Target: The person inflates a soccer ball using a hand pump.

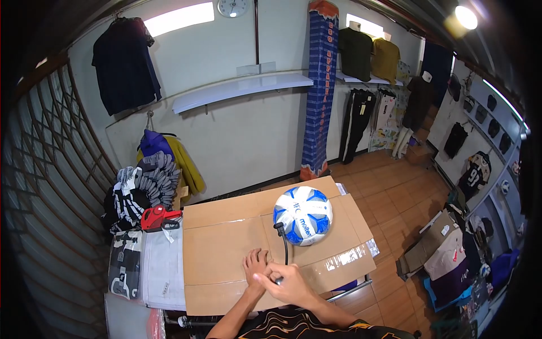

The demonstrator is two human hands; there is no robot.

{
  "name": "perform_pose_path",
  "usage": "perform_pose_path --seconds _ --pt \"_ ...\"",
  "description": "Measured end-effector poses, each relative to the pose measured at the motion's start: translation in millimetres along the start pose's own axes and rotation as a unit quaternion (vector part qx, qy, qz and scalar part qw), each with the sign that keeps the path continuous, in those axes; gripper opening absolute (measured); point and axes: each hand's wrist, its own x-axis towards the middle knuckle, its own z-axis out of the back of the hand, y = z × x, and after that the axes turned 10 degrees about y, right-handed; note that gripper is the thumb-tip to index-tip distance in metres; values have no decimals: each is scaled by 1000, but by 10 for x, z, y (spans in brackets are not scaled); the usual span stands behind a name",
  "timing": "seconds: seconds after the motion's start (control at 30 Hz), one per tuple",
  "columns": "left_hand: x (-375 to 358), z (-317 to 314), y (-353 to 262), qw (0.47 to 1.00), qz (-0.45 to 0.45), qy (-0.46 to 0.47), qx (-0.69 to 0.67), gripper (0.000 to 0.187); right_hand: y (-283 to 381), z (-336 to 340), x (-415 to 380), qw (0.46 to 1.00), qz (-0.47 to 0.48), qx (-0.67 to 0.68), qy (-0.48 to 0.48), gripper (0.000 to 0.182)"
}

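A white, blue and grey football [307,212] rests on a flat sheet of brown cardboard [220,243]. At its left side is the black angled end of a pump hose [285,248], which runs down to my hands. My right hand [287,285] is closed around the lower end of this hose, where a small dark piece shows between the fingers. The rest of what it grips is hidden. My left hand [257,268] lies on the cardboard with its fingers spread, touching my right hand, which partly covers it.
Left of the cardboard are a red and black tool [160,218], a packed dark garment [125,264] and piled striped clothes [132,198]. A blue pillar [319,96] and a white shelf [243,90] stand behind. Folded clothes [446,257] lie at right.
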Motion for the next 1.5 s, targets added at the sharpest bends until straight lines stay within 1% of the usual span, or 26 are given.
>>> perform_pose_path --seconds 0.07,0.1,0.13,0.23,0.3,0.37,0.53,0.67,0.73,0.8,0.9,0.97,1.03,1.1,1.2,1.23,1.3,1.33,1.4,1.5 --pt "17 115 -80 1000 10 17 -10 46 336 179 -92 998 28 32 35 26" --pt "23 115 -90 1000 19 22 -9 46 395 221 -101 997 48 45 41 26" --pt "23 111 -93 999 28 26 -9 47 363 215 -84 997 46 45 42 26" --pt "-7 10 -21 1000 7 6 0 49 98 140 45 997 33 61 36 22" --pt "-31 81 -36 1000 0 17 -14 51 -169 21 146 1000 10 24 6 28" --pt "-23 144 -72 999 -1 26 -28 57 -379 -40 174 1000 0 29 -1 30" --pt "-11 145 -58 1000 -4 28 -12 58 -525 -127 197 999 -13 43 -27 34" --pt "-9 149 -65 1000 -10 25 6 56 -783 -229 151 999 -22 30 -35 42" --pt "-4 89 -35 1000 -12 14 8 54 -801 -241 145 999 -18 21 -33 45" --pt "-10 62 -13 1000 -15 5 10 53 -774 -257 143 999 -6 11 -32 47" --pt "-14 55 -20 1000 -20 -4 2 47 -687 -267 158 999 -16 27 -20 47" --pt "-1 54 -24 1000 -7 -2 0 43 -505 -189 126 999 -16 38 -20 48" --pt "18 69 -41 1000 0 3 2 43 -169 -8 54 999 -17 47 -19 49" --pt "8 101 -91 1000 8 11 1 42 146 198 -56 998 51 26 -3 48" --pt "27 149 -119 999 24 18 -11 42 243 267 -77 997 61 42 12 46" --pt "23 124 -97 1000 21 17 -11 42 175 246 -43 997 62 41 12 46" --pt "4 96 -77 1000 17 20 -11 42 -99 140 23 1000 10 10 -16 47" --pt "3 94 -69 1000 10 17 -2 43 -201 102 39 1000 9 11 -17 47" --pt "4 95 -67 1000 5 13 6 43 -383 42 63 998 5 54 -45 48" --pt "17 115 -78 1000 3 17 8 44 -590 -50 71 997 -16 57 -50 49"
